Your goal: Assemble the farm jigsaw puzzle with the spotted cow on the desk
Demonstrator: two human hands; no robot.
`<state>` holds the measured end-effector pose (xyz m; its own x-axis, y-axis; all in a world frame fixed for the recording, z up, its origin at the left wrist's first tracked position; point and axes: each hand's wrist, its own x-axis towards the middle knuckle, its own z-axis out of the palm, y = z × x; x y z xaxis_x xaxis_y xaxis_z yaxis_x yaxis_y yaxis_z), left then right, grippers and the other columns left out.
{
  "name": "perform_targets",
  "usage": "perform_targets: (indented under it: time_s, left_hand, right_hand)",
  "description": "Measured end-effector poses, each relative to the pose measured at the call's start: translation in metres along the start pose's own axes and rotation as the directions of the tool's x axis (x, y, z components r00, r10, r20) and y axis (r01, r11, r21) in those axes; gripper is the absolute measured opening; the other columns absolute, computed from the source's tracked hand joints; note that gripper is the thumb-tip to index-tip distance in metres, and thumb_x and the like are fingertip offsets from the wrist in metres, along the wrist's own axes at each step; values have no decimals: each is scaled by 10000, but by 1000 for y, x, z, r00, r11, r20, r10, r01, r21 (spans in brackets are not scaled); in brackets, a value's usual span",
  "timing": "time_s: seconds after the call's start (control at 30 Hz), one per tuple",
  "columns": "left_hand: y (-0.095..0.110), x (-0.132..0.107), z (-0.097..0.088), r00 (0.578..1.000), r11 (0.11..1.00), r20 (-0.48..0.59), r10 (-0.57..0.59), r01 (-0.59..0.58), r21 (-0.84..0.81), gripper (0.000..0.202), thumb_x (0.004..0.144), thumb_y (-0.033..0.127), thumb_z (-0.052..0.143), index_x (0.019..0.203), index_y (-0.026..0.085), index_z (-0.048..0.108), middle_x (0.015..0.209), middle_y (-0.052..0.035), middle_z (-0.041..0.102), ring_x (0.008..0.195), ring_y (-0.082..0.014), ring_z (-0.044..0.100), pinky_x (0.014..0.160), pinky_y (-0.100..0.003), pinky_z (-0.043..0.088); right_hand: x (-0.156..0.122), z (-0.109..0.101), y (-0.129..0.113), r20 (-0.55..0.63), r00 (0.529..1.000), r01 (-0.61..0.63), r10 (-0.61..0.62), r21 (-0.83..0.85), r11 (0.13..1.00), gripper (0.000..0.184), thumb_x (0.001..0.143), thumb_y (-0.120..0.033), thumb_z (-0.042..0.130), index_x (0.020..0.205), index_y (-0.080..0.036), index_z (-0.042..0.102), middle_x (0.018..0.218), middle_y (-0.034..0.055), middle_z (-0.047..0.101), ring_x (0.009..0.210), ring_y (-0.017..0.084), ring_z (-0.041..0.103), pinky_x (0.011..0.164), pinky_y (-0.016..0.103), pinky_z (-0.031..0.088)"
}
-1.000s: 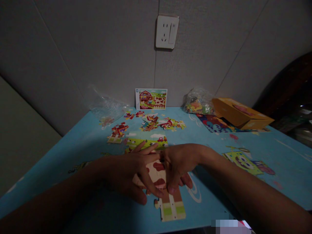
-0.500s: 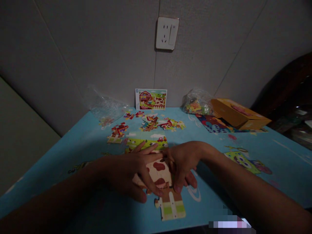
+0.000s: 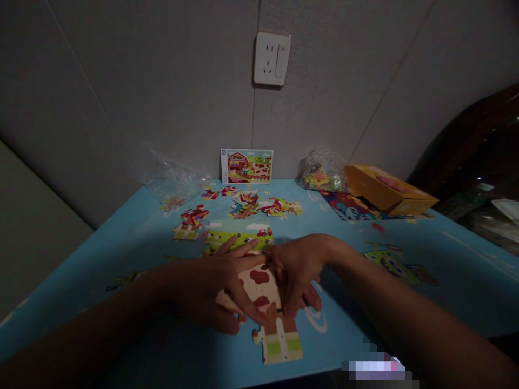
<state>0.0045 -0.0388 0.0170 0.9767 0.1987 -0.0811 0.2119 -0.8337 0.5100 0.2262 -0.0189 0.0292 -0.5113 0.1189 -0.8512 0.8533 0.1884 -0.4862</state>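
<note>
A partly joined jigsaw puzzle (image 3: 260, 279) lies flat on the table, showing a brown-spotted cow and a green field. My left hand (image 3: 211, 289) rests across it, fingers spread and one fingertip touching the lower fence piece (image 3: 280, 337). On the puzzle's right side, my right hand (image 3: 298, 273) has its fingers bent and gripping the edge pieces just above the fence piece. The right fingers hide part of that edge. Left of the puzzle sits a small joined cluster of red and fence pieces (image 3: 190, 222).
Behind the puzzle lie loose pieces (image 3: 245, 204). A picture card (image 3: 247, 166) leans on the wall between a clear plastic bag (image 3: 174, 181) and a bag of pieces (image 3: 324, 173). A yellow box (image 3: 389, 189) stands at the right on a colourful sheet (image 3: 343, 205).
The whole view has shifted slightly, so everything appears a little further left. Both hands keep nearly the same places on the puzzle.
</note>
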Motion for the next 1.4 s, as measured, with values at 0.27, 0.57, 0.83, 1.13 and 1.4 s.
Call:
perform_targets:
  time_s: [0.27,0.57,0.83,1.13,1.4]
  left_hand:
    - [5,2,1,998,995,-2,-59,59,84,479,798,305,703,1232,488,616,1460,8,480,1466,-337,232,1177,-596,152]
    - [-10,-5,10,996,991,-18,-85,87,106,424,841,344,664,1230,503,606,1612,75,212,1481,-347,168,1180,-571,167]
    - [-8,-4,9,994,997,-96,-53,59,56,402,830,359,678,1204,499,624,1538,80,386,1465,-324,241,1179,-579,163]
    - [-23,-7,19,993,998,-105,-53,57,36,422,825,448,678,1224,548,582,1566,93,320,1453,-365,251,1159,-628,194]
    - [-11,-3,7,995,993,-67,-73,78,88,502,820,450,691,1302,478,553,1575,31,317,1457,-339,254,1180,-549,207]
  right_hand:
    - [5,0,-3,-39,999,-10,10,-6,1000,622,625,-714,702,752,-106,659,678,33,667,563,150,647,438,212,401]
    - [11,-5,8,-89,990,109,-113,-46,993,576,595,-649,768,754,-103,678,661,31,701,567,171,681,401,197,414]
    - [10,-6,6,-78,990,111,-116,-69,991,540,668,-623,733,717,-88,677,585,58,686,567,190,681,398,200,412]
    - [10,-6,6,-64,991,116,-119,-55,992,530,668,-616,744,714,-93,670,605,63,683,590,190,682,413,201,400]
    - [12,-7,8,-66,991,116,-118,-38,993,550,621,-647,759,714,-111,672,597,39,689,592,182,688,414,193,396]
